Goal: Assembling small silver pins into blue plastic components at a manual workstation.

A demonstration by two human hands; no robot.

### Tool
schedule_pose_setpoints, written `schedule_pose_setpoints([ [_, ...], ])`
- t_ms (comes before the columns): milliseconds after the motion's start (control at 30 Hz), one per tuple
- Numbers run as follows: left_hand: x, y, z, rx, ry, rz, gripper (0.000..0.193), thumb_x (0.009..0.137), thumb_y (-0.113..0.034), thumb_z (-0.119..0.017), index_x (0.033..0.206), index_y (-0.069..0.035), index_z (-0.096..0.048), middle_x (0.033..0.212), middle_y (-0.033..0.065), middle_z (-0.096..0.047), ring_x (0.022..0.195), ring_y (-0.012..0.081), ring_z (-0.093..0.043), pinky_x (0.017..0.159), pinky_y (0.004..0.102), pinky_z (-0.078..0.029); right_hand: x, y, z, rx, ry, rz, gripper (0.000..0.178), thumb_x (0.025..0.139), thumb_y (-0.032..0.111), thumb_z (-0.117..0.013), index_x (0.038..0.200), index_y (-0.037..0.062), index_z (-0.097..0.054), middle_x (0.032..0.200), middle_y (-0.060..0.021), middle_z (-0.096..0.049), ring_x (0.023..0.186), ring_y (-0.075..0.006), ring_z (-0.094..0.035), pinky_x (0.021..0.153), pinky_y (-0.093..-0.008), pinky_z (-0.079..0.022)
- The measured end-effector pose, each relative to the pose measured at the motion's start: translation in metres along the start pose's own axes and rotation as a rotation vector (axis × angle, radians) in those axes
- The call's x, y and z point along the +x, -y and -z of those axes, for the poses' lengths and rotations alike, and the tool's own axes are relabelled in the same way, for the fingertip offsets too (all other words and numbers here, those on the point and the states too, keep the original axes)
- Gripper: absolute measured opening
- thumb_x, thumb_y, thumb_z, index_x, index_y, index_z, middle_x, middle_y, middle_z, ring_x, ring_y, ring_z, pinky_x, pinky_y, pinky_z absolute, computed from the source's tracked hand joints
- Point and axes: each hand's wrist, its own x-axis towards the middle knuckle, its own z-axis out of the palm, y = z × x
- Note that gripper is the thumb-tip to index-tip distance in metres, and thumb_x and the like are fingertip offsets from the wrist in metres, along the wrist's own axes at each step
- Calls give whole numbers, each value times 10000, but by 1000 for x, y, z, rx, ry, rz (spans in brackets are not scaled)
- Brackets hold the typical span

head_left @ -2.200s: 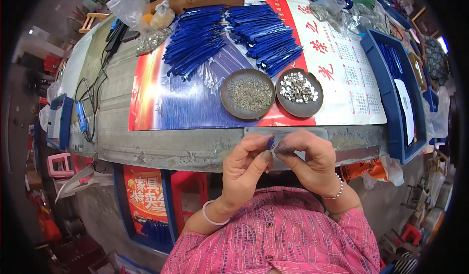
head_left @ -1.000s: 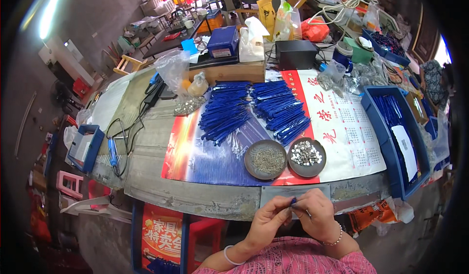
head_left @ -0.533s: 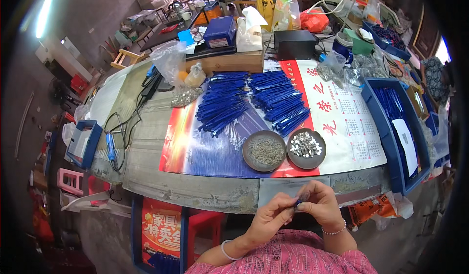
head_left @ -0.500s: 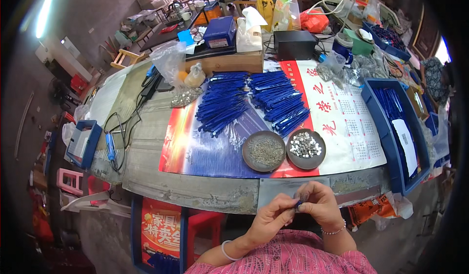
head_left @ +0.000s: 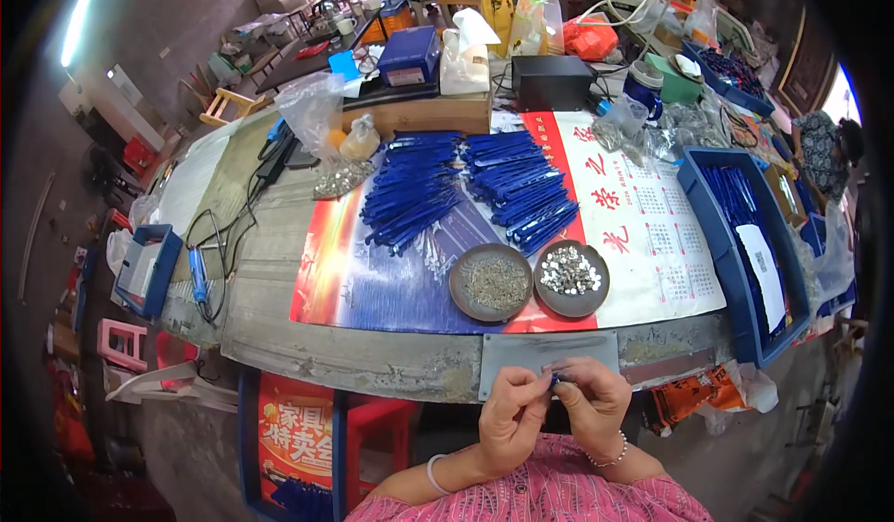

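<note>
My left hand point(head_left: 510, 414) and my right hand point(head_left: 598, 406) meet just off the table's front edge, fingertips pinched together. Between them is a small dark blue piece point(head_left: 556, 379); most of it is hidden by the fingers, so its exact kind cannot be made out. Beyond the hands stand two round dark bowls. The left bowl point(head_left: 465, 300) holds many small metal pins, and the right bowl point(head_left: 561, 307) holds small shiny silver discs. Behind them lie a left bundle of blue strips point(head_left: 410, 187) and a right bundle of blue strips point(head_left: 521, 182), on a printed calendar sheet point(head_left: 652, 243).
A blue tray point(head_left: 690, 205) with more blue strips sits at the right. Left on the table are a blue-handled tool point(head_left: 197, 275) with a cord and a clear bag of small parts point(head_left: 343, 179). A black box point(head_left: 551, 82) stands behind. Another person point(head_left: 824, 145) is at far right.
The whole view has shifted slightly. My left hand has turned more upright and my right fingers have shifted around the blue piece, which stays pinched between both hands.
</note>
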Motion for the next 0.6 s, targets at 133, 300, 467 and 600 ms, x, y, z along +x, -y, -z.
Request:
schedule_pose_setpoints([
  [133, -4, 2, -2, -58, 1, 54, 241, 903, 58, -514, 1128, -15, -563, 987, 71, -467, 668, 78, -510, 561, 191, -433, 0, 2, 2, -114, 21, 42, 90, 795, 18, -678, 846, -21, -615, 896, -135, -664, 782, -217, -640, 688, -282, -498],
  [300, -8, 6, -2, -159, 31, 126, 289, 894, 75, -514, 1166, -12, -557, 1015, 70, -475, 698, 70, -492, 581, 191, -426, 2, -5, -2, -311, 13, 177, 143, 855, 79, -618, 767, -11, -550, 786, -125, -614, 661, -216, -578, 599, -290, -463],
  [467, -12, 0, -4, -244, 18, 207, 275, 867, 59, -562, 1129, -18, -594, 971, 91, -514, 796, 141, -509, 676, 211, -419, 1, -19, 0, -363, 70, 277, 214, 865, 129, -593, 718, -9, -520, 703, -124, -558, 575, -257, -525, 504, -320, -411],
  [600, -12, 6, -2, -250, 18, 208, 262, 863, 57, -568, 1113, -15, -601, 963, 90, -513, 795, 143, -503, 685, 209, -414, 7, -32, -6, -264, -8, 371, 297, 871, 190, -592, 671, 1, -481, 665, -118, -521, 551, -259, -495, 498, -320, -401],
])
